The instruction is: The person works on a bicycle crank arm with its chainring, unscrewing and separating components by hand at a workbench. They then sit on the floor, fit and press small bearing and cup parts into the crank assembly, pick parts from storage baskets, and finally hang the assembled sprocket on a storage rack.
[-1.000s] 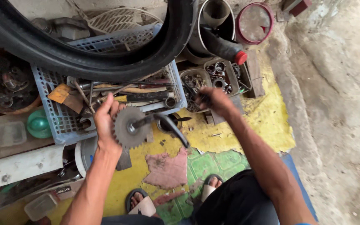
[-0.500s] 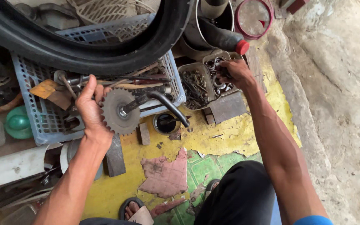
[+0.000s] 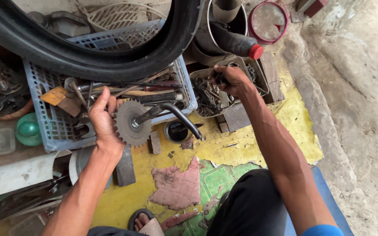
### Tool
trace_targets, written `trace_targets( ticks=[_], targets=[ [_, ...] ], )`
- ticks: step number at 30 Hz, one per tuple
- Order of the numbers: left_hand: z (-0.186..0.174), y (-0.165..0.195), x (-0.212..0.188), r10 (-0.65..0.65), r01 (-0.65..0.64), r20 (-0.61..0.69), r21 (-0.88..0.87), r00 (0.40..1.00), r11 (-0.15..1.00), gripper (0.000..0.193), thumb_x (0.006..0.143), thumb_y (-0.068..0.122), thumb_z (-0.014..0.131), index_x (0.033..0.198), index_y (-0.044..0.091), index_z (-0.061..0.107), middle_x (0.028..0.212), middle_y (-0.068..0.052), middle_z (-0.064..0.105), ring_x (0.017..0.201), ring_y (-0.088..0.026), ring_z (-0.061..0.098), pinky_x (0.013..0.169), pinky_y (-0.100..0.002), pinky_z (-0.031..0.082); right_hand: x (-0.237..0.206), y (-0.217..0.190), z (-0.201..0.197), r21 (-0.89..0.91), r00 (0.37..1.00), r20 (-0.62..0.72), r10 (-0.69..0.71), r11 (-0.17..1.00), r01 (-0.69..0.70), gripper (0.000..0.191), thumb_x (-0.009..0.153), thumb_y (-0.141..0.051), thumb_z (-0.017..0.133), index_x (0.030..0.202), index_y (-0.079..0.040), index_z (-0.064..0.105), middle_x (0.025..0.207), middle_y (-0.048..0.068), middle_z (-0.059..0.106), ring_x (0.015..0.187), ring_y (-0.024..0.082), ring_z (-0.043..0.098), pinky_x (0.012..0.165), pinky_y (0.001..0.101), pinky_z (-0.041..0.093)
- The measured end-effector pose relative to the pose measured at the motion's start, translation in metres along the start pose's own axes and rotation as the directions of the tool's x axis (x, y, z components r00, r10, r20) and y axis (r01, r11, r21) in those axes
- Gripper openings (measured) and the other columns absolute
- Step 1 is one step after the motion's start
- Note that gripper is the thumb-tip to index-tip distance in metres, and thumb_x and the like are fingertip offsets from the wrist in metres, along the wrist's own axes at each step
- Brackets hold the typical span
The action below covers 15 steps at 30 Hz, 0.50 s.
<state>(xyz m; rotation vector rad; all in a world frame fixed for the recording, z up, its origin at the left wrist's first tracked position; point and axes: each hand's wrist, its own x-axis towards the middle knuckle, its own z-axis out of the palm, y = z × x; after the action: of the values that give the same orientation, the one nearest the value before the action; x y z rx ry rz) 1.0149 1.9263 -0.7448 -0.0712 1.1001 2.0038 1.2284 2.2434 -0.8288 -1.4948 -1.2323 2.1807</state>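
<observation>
Holding a sprocket crank (image 3: 133, 122), left hand (image 3: 103, 120) hovers beside crate (image 3: 49, 122) edge.

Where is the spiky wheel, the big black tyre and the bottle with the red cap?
spiky wheel (image 3: 130, 123), head view, on its toothed disc.
black tyre (image 3: 110, 65), head view, on its curved tread.
bottle (image 3: 235, 42), head view, on its dark body.

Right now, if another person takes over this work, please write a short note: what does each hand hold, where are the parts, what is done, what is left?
Left hand: grip shut on the toothed sprocket with its black crank arm, held over the blue crate.
Right hand: reaching into the metal tray of small parts, fingers curled; what it holds is hidden.
Done: crank is lifted clear of the crate.
Left: no part picked out yet that can be seen.
</observation>
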Motion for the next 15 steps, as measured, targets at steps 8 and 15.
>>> trace_targets(
  ticks=[8,15],
  targets=[
    [0.002,-0.007,0.001,0.042,-0.042,0.002,0.020,0.999,0.999,0.059,0.103,0.035,0.067,0.058,0.021,0.031,0.056,0.005,0.031,0.058,-0.011,0.046,0.058,-0.025,0.047,0.003,0.009,0.007,-0.106,0.998,-0.022,-0.058,0.993,0.055,0.019,0.098,-0.017,0.067,0.105,0.000,0.067,0.091,0.011,0.074,0.073,0.018,0.072,0.052,0.0275,0.057],
    [0.002,-0.011,0.003,-0.018,0.017,-0.069,-0.014,0.997,1.000,0.055,0.100,0.034,0.067,0.058,0.020,0.034,0.059,0.004,0.036,0.063,-0.012,0.049,0.063,-0.027,0.048,0.003,0.015,0.025,-0.294,0.982,-0.001,-0.188,0.939,0.180,0.026,0.097,-0.020,0.068,0.116,-0.003,0.073,0.094,0.007,0.075,0.076,0.014,0.072,0.064,0.0323,0.066]
  ],
)
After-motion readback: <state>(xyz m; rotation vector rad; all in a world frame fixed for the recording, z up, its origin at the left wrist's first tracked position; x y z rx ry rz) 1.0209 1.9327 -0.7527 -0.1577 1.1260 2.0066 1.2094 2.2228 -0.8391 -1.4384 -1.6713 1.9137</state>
